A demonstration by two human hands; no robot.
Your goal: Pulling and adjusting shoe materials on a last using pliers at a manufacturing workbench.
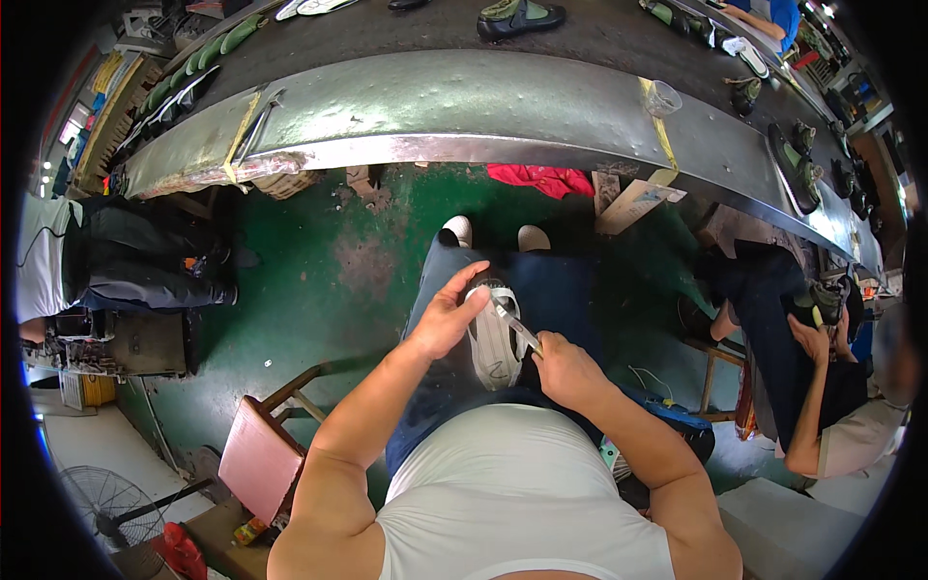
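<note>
Left fingers point(468, 278) grip an oval, pale-bottomed shoe point(495, 356) by its dark end; right fingers point(554, 348) clasp a shiny metal tool point(519, 330), tip near the left.

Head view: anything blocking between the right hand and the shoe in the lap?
Nothing visible blocks it. Only the metal hand tool in the right hand spans to the shoe; tip contact is unclear. The left hand holds the shoe's far end, close to the tool's tip.
</note>
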